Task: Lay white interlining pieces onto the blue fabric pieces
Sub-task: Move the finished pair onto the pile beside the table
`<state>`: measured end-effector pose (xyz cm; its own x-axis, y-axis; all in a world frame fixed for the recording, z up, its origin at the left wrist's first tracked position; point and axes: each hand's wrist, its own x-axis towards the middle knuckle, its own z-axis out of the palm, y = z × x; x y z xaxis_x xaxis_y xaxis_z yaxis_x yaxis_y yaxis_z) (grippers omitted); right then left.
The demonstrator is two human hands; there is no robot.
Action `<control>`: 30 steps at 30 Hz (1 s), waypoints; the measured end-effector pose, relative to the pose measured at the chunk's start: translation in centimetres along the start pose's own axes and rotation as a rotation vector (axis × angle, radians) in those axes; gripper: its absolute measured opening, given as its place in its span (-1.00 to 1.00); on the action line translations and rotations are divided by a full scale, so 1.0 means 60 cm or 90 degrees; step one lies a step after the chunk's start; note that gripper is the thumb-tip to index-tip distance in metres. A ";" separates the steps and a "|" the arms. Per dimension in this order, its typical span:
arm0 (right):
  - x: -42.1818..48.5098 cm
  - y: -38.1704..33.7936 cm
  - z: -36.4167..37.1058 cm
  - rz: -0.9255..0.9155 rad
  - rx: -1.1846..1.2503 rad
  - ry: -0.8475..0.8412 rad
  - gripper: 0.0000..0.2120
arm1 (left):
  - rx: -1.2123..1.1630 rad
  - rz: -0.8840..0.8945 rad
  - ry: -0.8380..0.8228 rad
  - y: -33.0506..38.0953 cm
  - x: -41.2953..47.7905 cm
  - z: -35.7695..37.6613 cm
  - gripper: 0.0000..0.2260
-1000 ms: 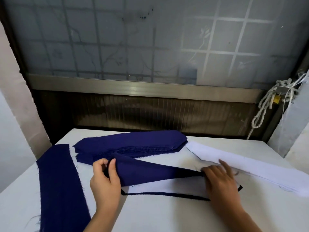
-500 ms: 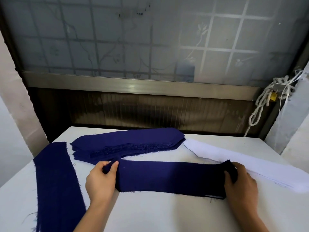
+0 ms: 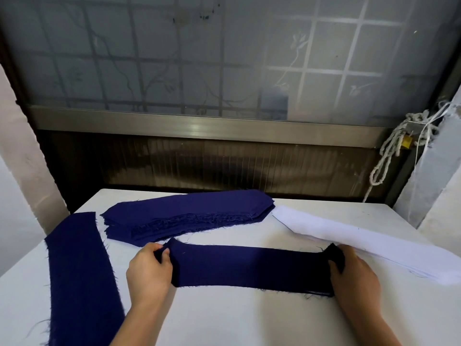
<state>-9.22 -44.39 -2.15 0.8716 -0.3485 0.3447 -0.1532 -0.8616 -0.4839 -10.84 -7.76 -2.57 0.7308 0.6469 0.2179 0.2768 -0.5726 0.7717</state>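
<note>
**Two hands hold a blue strip by its ends at the centre of the table**

Both hands are closed on the same dark blue fabric piece (image 3: pixel 249 267), which lies flat and stretched across the lower middle of the frame on the white table (image 3: pixel 249 320). The left hand (image 3: pixel 149 273) pinches the strip's left end, with the thumb on top and the fingers curled round the edge. The right hand (image 3: pixel 354 275) grips the right end, where the cloth bunches up between thumb and fingers. A thin pale edge shows under the strip's lower right corner; what it is cannot be told.

Just above the strip, toward the centre of the frame, sits a stack of blue fabric pieces (image 3: pixel 189 216) with frayed edges, apart from the held piece. At the lower left a long blue strip (image 3: pixel 79 275) lies flat and runs down to the bottom edge. At the right, a pile of white interlining pieces (image 3: pixel 349 236) slants from the centre toward the right edge, its near end just beside the right hand.

Behind the table, a frosted window (image 3: pixel 224 58) with a grid pattern fills the upper frame above a metal rail (image 3: pixel 199 128). A knotted white rope (image 3: pixel 389 151) hangs at the right.
</note>
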 end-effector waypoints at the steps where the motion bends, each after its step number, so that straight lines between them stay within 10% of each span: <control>1: 0.000 0.000 0.000 0.001 -0.002 -0.002 -0.83 | 0.000 -0.001 0.001 0.000 0.001 0.000 -0.82; 20: 0.004 0.007 0.006 0.163 -0.222 -0.005 -0.49 | 0.226 -0.032 0.005 -0.007 0.008 0.002 -0.51; 30: 0.005 0.011 0.004 0.072 0.128 -0.029 -0.69 | 0.108 0.003 -0.049 -0.002 0.008 -0.007 -0.72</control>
<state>-8.96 -44.96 -2.56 0.8748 -0.4176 0.2457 -0.1582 -0.7255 -0.6698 -10.77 -7.18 -2.29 0.7764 0.6070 0.1694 0.3701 -0.6568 0.6569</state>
